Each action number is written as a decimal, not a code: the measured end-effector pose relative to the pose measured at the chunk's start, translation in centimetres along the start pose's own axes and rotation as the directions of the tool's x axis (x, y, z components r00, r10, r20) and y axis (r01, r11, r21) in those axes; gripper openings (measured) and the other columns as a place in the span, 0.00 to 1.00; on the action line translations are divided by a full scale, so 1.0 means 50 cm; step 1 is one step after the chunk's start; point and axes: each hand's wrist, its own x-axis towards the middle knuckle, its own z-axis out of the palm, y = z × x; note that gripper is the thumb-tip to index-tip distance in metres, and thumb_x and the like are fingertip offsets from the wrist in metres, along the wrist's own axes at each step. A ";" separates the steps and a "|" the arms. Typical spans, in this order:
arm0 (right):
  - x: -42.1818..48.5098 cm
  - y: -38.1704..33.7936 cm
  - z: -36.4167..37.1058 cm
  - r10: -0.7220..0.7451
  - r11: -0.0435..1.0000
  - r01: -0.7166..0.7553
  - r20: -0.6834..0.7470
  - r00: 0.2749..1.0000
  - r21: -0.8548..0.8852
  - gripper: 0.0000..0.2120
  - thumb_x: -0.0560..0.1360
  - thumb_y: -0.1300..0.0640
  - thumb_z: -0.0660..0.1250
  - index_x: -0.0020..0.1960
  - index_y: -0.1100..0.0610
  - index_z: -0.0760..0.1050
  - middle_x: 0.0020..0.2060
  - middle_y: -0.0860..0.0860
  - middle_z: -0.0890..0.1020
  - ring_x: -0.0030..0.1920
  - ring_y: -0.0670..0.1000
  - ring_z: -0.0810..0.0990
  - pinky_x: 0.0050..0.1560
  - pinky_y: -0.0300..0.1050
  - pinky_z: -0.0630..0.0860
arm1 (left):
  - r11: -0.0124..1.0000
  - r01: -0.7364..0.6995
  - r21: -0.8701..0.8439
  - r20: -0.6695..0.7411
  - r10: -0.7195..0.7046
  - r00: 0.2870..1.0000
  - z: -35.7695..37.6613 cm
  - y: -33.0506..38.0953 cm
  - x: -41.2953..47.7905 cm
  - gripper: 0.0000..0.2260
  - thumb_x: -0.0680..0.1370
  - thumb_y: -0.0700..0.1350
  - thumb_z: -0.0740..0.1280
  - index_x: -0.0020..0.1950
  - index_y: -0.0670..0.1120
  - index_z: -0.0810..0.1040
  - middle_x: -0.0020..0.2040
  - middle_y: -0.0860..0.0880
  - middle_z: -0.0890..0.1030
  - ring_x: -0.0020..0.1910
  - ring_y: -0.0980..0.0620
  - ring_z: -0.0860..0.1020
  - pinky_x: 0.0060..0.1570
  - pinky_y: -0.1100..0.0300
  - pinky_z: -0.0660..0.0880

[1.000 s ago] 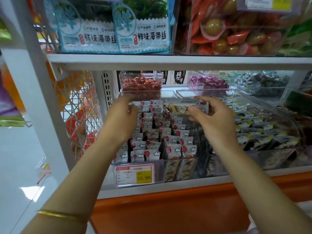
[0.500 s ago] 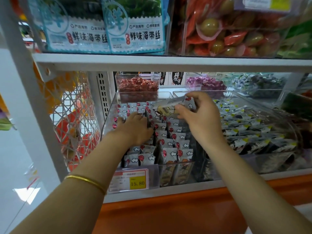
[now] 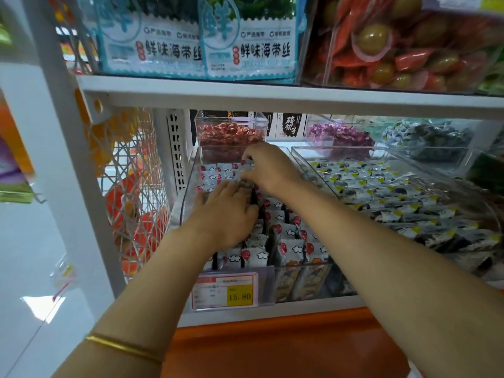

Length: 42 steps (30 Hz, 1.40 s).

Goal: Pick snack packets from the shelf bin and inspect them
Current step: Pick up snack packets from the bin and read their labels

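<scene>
A small snack packet (image 3: pixel 247 168) is pinched between the bent fingers and thumb of the right hand (image 3: pixel 270 166), at the far end of the clear shelf bin (image 3: pixel 186 197). Most of the packet is hidden by the fingers. The left hand (image 3: pixel 226 214) is laid flat on the white packets (image 3: pixel 289 241) just nearer, with its fingers fairly straight and nothing gripped. The bin is filled with rows of these packets. A price tag (image 3: pixel 225 291) is fixed on its near wall. A small box of red sweets (image 3: pixel 230 135) is seen just behind, and a bin of dark packets (image 3: pixel 381 192) to the right. A gold bangle (image 3: pixel 122 347) is worn on the left arm.
</scene>
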 end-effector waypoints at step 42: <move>0.065 0.011 0.056 0.108 0.994 -0.108 0.035 0.994 0.015 0.07 0.76 0.61 0.64 0.40 0.57 0.78 0.49 0.53 0.82 0.56 0.53 0.75 0.57 0.51 0.74 | 0.994 0.053 -0.099 0.020 -0.052 0.998 -0.014 0.005 -0.031 0.21 0.81 0.49 0.51 0.72 0.41 0.61 0.76 0.44 0.56 0.76 0.46 0.50 0.73 0.44 0.48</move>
